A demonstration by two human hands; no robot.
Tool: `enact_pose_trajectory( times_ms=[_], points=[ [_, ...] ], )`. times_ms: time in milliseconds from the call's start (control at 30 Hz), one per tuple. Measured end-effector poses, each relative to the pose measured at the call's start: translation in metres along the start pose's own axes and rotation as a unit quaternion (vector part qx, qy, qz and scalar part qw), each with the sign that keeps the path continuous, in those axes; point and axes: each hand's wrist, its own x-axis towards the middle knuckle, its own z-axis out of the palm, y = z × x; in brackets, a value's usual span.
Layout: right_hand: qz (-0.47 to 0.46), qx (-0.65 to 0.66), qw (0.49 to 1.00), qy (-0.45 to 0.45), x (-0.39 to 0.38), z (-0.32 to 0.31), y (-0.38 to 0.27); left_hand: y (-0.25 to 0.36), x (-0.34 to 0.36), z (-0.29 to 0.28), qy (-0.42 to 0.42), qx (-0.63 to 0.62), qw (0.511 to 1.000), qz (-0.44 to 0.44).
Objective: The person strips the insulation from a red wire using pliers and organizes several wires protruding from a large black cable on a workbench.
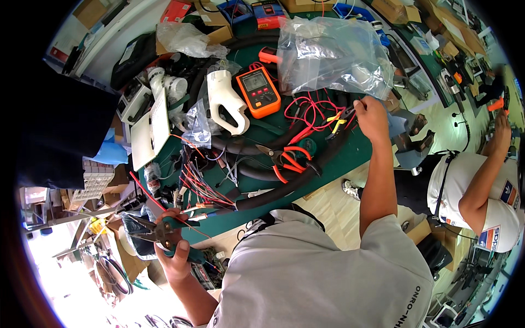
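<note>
My left hand (176,257), at the lower left beside the table edge, is wrapped round wire-stripping pliers (162,234) with dark green handles and jaws pointing left. A thin orange-brown wire runs past the pliers. My right hand (373,117) is closed over the right side of the table, fingertips pinched at a small dark piece I cannot make out. Next to it lie red test leads (309,112) and small yellow pieces (338,124). Between the hands, a thick black cable (273,195) ends in a fan of thin coloured wires (198,183).
An orange meter (259,92), a white charging-gun-shaped housing (223,101) and orange-handled cutters (281,158) lie on the green table (350,158). A clear plastic bag (333,54) covers the back right. Another person (476,186) stands at the right.
</note>
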Motion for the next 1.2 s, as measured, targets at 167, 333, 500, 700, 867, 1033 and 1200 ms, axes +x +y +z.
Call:
enact_pose_trajectory(
  times_ms=[167,333,500,700,867,1033,1200],
  points=[
    [-0.045,-0.157,0.980,-0.115,0.036,0.007,-0.004,-0.003,0.005,0.005,-0.010,0.011,1.000,0.007],
    [0.016,-0.036,0.993,-0.111,0.063,0.020,0.027,0.001,0.006,0.009,-0.010,0.000,1.000,0.004],
    [-0.049,0.070,0.993,-0.086,0.022,-0.022,0.018,-0.009,-0.001,0.000,0.011,0.010,1.000,-0.005],
    [-0.064,-0.008,0.995,-0.074,-0.004,-0.056,0.020,0.000,0.006,0.011,0.006,0.006,1.000,-0.007],
    [-0.065,0.019,0.982,-0.179,0.031,-0.035,0.052,0.000,0.016,0.017,-0.023,0.014,1.000,-0.006],
    [0.097,0.084,0.948,-0.290,0.047,-0.016,0.049,-0.003,0.021,0.022,-0.049,0.020,0.999,-0.004],
    [0.136,0.207,0.913,-0.325,0.035,0.022,0.069,-0.003,0.021,0.024,-0.057,0.005,0.998,-0.005]
  ],
)
